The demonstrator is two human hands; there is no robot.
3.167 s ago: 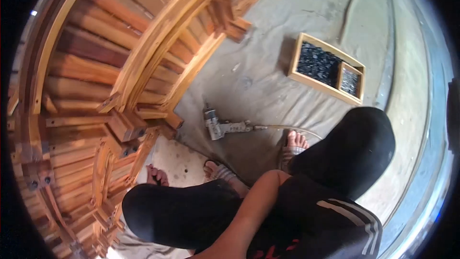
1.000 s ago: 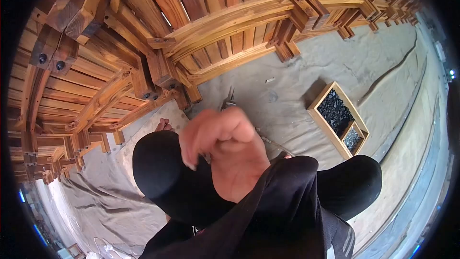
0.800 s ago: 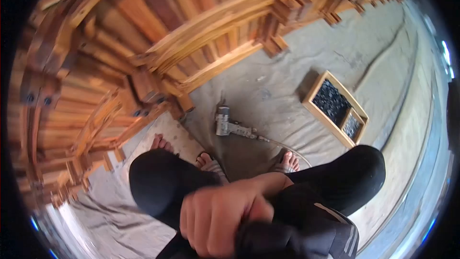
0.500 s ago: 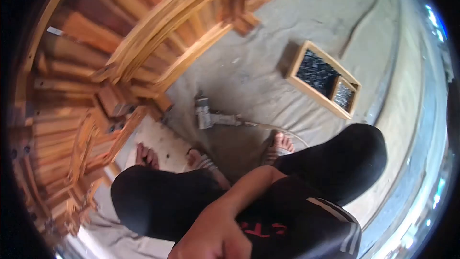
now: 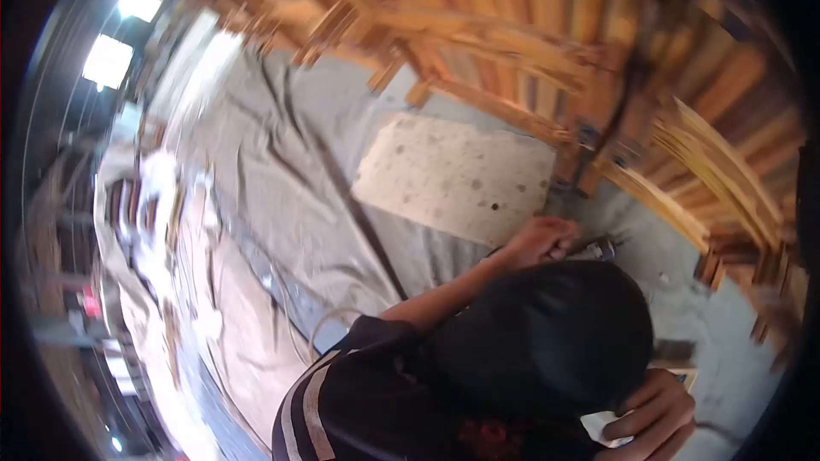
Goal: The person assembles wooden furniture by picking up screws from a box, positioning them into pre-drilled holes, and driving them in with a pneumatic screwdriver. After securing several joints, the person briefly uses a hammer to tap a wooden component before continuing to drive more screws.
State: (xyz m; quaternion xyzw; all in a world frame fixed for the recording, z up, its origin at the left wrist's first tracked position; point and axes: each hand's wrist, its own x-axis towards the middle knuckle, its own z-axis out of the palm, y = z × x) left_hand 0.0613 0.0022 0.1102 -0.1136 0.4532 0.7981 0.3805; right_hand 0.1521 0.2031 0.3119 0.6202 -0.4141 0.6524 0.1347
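Observation:
My left hand (image 5: 547,240) reaches out past my dark knee (image 5: 547,333), its fingers curled in; whether anything is in them is blurred. Just beyond the fingertips shows part of a metallic nail gun (image 5: 595,249), mostly hidden by hand and knee. Low on the right, beside the knee, my right hand (image 5: 656,414) is closed with bent fingers. A pale patch shows next to it, and I cannot make out whether the hand holds anything. A light board (image 5: 457,175) with dark spots lies on the floor just past my left hand.
Slatted wooden furniture (image 5: 512,77) curves across the top and right. Wrinkled grey-brown sheeting (image 5: 273,162) covers the floor to the left. A thin hose (image 5: 329,320) loops beside my sleeve. Part of a wooden box (image 5: 683,369) shows behind my right hand.
My view has swung left, bringing the whole board into sight and the box mostly behind my right hand. My left arm has come into view, stretched forward near the nail gun.

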